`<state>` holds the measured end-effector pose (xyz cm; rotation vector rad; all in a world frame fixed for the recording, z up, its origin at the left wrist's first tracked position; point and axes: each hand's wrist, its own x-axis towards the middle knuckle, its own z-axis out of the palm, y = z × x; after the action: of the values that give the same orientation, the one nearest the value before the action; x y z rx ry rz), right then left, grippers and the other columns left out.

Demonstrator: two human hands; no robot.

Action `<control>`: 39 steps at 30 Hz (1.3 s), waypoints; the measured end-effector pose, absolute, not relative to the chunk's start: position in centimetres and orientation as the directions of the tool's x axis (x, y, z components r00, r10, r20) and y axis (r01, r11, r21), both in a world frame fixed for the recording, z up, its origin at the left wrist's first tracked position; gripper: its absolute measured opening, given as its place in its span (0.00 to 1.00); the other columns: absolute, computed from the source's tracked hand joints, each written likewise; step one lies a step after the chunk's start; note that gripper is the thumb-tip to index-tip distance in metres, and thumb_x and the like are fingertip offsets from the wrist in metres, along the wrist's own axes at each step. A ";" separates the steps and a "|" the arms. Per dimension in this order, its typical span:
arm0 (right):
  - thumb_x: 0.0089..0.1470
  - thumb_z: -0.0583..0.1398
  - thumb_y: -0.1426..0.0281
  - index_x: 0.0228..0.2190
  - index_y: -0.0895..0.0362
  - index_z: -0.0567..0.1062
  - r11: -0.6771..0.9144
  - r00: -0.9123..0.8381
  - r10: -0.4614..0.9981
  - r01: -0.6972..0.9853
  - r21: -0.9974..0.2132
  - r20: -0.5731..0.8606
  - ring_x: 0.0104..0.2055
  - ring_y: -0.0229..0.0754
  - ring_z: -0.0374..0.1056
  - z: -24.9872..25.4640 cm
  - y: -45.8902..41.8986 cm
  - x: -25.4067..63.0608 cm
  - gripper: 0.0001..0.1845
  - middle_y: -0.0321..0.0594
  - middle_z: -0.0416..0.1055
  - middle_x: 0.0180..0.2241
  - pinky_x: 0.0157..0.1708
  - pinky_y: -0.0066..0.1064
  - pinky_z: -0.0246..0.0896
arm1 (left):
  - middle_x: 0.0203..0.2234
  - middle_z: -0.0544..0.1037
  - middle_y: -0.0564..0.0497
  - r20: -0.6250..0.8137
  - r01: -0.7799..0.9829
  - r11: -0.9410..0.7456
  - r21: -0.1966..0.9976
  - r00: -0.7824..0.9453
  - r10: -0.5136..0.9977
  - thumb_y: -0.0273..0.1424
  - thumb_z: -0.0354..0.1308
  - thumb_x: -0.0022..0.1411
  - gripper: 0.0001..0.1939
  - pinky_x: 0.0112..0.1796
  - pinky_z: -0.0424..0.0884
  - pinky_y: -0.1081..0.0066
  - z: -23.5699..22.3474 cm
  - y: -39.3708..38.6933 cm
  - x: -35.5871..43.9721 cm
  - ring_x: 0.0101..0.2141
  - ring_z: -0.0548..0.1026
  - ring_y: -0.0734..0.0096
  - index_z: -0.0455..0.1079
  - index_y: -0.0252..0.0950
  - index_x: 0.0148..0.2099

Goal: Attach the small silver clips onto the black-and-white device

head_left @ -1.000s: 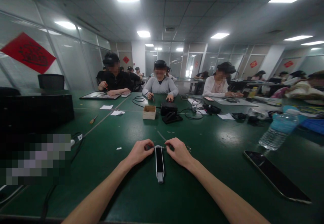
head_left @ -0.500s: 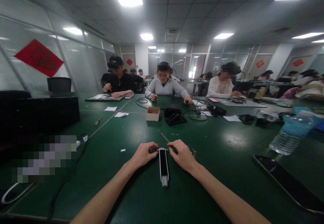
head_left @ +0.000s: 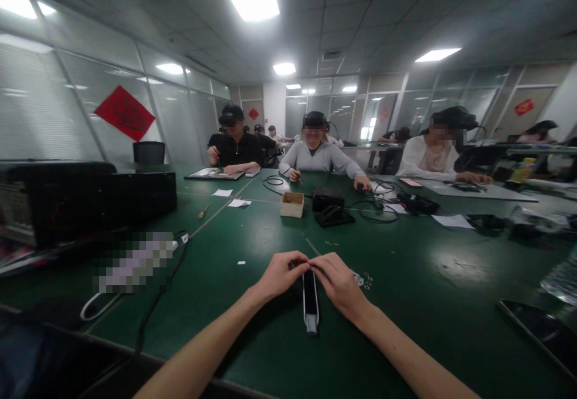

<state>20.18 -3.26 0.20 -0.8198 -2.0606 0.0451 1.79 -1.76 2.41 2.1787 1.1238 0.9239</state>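
Observation:
A long, narrow device (head_left: 311, 304) with a black face, a pale rim and a grey near end lies lengthwise on the green table (head_left: 252, 339). My left hand (head_left: 280, 276) and my right hand (head_left: 337, 283) meet over its far end, fingertips touching. Both hands are closed in a pinch; anything between the fingertips is hidden or too small to name. The far end of the device is covered by my fingers. Just right of my right hand lie several small rings (head_left: 368, 281) and a small pale piece (head_left: 359, 279).
Ahead stand an open box (head_left: 292, 205) and a black device (head_left: 328, 199). A screwdriver (head_left: 204, 211) and a cable (head_left: 151, 309) lie left. At right are a phone (head_left: 541, 333) and a clear bottle (head_left: 563, 276). Co-workers sit across the table.
My hands have moved from either side of the device's far end to meet over it. The view has turned left. The co-worker opposite has reached one hand outward to a dark object.

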 end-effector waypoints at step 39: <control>0.58 0.55 0.73 0.34 0.59 0.75 0.470 -0.379 0.864 0.842 -0.264 0.331 0.40 0.44 0.65 0.9 -2.7 21.7 0.08 0.43 0.72 0.35 0.39 0.34 0.59 | 0.29 0.78 0.51 0.163 0.544 -0.384 0.746 0.410 0.897 0.34 0.57 0.55 0.10 0.28 0.68 0.72 1.3 0.4 -0.4 0.23 0.72 0.72 0.74 0.34 0.36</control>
<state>21.68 -2.73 0.87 -1.4249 -2.3009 0.0713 -0.43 0.40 1.26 2.0639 1.2196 0.7572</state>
